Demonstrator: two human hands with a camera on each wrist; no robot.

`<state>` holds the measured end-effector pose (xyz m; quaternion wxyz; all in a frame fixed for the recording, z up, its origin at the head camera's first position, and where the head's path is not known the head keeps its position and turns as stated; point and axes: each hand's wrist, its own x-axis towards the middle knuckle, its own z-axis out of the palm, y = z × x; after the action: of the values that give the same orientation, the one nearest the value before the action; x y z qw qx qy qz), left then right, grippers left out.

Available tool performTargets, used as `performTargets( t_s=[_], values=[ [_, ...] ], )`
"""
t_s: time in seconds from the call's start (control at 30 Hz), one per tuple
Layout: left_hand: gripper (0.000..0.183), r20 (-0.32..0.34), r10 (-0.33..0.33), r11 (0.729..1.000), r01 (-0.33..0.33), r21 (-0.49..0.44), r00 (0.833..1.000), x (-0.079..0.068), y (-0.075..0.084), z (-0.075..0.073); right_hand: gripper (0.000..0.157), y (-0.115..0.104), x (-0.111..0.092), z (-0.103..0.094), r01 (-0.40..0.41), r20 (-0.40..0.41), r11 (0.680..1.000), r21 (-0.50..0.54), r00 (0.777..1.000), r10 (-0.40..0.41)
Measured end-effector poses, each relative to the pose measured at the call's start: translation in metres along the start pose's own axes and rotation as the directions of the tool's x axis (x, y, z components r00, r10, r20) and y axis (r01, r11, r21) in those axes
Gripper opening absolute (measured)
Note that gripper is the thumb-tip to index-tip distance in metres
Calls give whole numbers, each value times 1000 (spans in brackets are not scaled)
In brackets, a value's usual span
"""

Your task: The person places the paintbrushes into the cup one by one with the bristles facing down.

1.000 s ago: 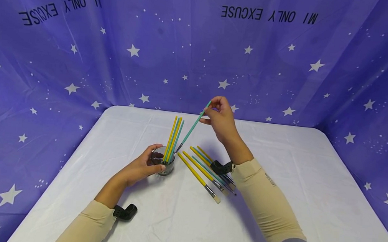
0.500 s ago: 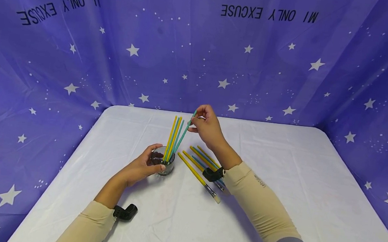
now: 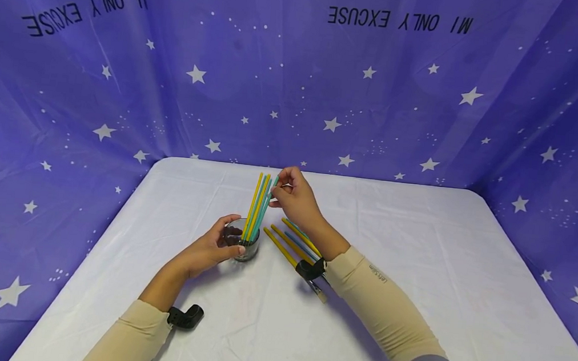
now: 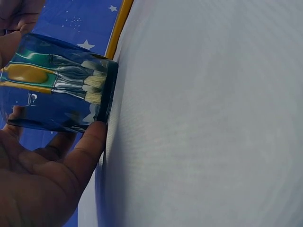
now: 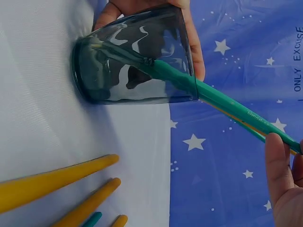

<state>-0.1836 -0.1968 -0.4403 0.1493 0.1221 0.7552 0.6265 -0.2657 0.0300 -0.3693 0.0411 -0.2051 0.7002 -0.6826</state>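
Observation:
A clear drinking glass (image 3: 248,252) stands on the table, and my left hand (image 3: 212,249) grips it round its left side. Several yellow and green paintbrushes (image 3: 257,206) lean in the glass, bristles down; the bristles (image 4: 94,87) show through its wall near the base in the left wrist view. My right hand (image 3: 298,198) pinches a green paintbrush (image 5: 227,104) near the top of its handle. The lower end of that brush is inside the glass, leaning against the rim beside the others.
More yellow and green paintbrushes (image 3: 283,247) lie on the white tablecloth (image 3: 390,315) to the right of the glass, partly covered by my right forearm and its black wrist camera (image 3: 310,269). A purple star-patterned curtain (image 3: 379,96) rises behind the table.
My right hand has moved left and down, bringing the green paintbrush from the glass's rim down into it. My left hand has kept its grip on the glass.

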Motion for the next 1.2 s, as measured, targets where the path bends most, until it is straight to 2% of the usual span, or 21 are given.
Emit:
performTargets(
  t_s=[0.23,0.47,0.63,0.9,1.07,1.2],
  values=[
    [80,7,18,1000,-18,-8,1000,0,-1,-1,18,2,0,-4,8,-18,997,-80,1000,-9],
    [79,10,28,999,-28,-16,1000,1,-1,-1,19,4,1,-14,6,-7,995,-96,1000,-6],
    [80,8,17,1000,-17,-2,1000,1,-3,-1,17,17,4,-26,-33,-10,976,-215,999,31],
    [80,9,9,1000,-9,-3,1000,1,-3,-2,17,44,3,-46,-99,53,900,-425,990,134],
    [81,5,9,1000,-9,3,1000,0,-2,-2,21,55,6,-53,-81,86,803,-591,983,163],
    [81,3,6,1000,-6,4,1000,0,-2,-2,22,62,7,-58,-109,100,743,-660,968,230]
  ],
)
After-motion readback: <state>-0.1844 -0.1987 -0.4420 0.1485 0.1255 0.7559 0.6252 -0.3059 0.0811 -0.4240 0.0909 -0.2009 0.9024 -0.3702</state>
